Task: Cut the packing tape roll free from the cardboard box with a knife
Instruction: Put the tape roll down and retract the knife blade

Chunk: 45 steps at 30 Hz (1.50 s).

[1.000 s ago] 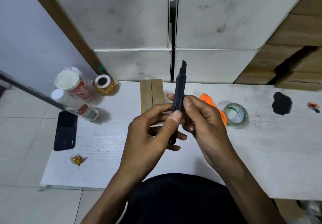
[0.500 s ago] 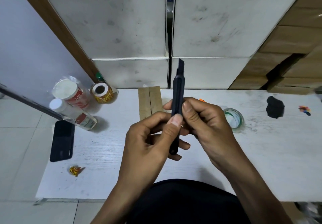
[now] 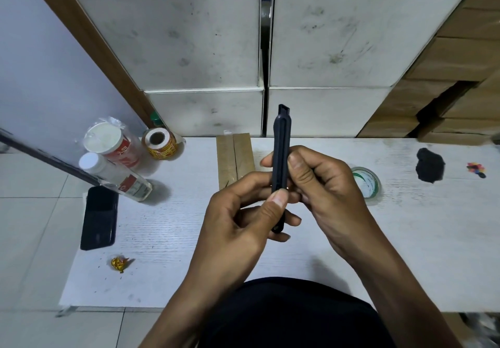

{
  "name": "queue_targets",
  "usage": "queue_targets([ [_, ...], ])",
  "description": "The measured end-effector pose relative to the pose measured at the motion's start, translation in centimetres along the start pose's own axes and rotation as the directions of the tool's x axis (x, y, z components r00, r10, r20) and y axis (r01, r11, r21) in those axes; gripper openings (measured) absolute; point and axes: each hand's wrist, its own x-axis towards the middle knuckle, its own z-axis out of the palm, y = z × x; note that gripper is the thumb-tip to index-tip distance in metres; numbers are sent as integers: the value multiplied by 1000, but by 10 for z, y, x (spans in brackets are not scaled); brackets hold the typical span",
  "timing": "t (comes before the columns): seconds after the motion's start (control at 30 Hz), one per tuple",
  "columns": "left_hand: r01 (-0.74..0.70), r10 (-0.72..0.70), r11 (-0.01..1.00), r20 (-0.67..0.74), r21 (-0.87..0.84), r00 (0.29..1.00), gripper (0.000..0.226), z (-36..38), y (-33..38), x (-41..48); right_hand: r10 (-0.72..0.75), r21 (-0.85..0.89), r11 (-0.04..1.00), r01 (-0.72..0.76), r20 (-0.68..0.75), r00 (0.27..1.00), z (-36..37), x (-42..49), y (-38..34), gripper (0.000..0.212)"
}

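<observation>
Both hands hold a black utility knife upright above the white table. My left hand pinches its lower part, thumb pressed on the body. My right hand grips its middle from the right. No blade shows past the knife's top end. A small cardboard box lies flat behind my hands, taped along its centre seam. A clear packing tape roll lies on the table to the right, partly hidden by my right hand.
At the left stand two white-capped bottles, a yellow label roll and a black phone over the table's left edge. A gold wrapper lies near the front. A black lump sits far right. White boxes rise behind.
The short blade tip seen earlier at the knife's top no longer shows. The view has tilted slightly, and an orange object once visible behind my right hand is now hidden.
</observation>
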Motion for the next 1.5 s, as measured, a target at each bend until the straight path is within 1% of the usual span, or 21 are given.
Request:
queue_targets([
  [0.1,4,-4,1000,-30,15,1000,12,2,-3,2,2,-15,1000,-3,-12,1000,0,0,2,30],
  [0.17,14,-12,999,-59,40,998,17,4,-7,6,-5,-71,997,1,-51,999,-1,0,5,29],
  [0.23,32,-29,998,-58,47,998,19,6,-13,12,-29,-145,989,13,-111,993,-3,1,10,27],
  [0.3,51,-48,998,-47,48,998,17,6,-23,19,-39,-168,986,8,-178,983,-4,2,15,20],
  [0.4,68,-67,996,-23,56,998,18,8,-39,29,-24,-245,969,-41,-259,966,-3,5,25,12],
  [0.47,72,-72,995,-4,76,997,20,10,-48,37,-23,-302,950,-80,-322,946,-5,9,34,14],
  [0.57,76,-78,983,4,168,997,22,13,-68,53,-28,-455,875,-163,-384,923,-13,19,48,34],
  [0.6,79,-81,975,1,206,997,21,14,-77,59,-27,-506,841,-191,-391,920,-16,24,54,36],
  [0.67,101,-108,961,12,258,994,20,17,-94,72,-26,-580,779,-238,-408,913,-21,34,67,36],
  [0.8,225,-243,937,37,269,969,23,21,-124,99,-2,-647,697,-309,-432,902,-32,57,108,33],
  [0.87,265,-280,911,2,314,960,23,21,-140,112,29,-663,669,-336,-429,903,-38,67,130,32],
  [0.97,365,-356,860,-93,357,930,26,22,-166,125,104,-667,637,-385,-421,901,-42,81,163,32],
  [1.07,423,-411,809,-121,409,903,21,27,-191,135,187,-655,613,-441,-422,887,-45,95,194,37],
  [1.13,438,-423,753,-149,492,894,20,31,-205,139,221,-658,591,-467,-424,878,-47,104,209,36],
  [1.23,460,-423,666,-211,587,882,27,33,-226,144,257,-694,534,-482,-410,875,-51,116,226,32],
  [1.37,436,-431,595,-189,675,882,26,33,-237,149,292,-707,510,-489,-392,872,-53,123,244,34],
  [1.5,392,-414,518,-178,761,893,30,32,-238,153,282,-723,498,-478,-387,878,-57,125,253,35],
])
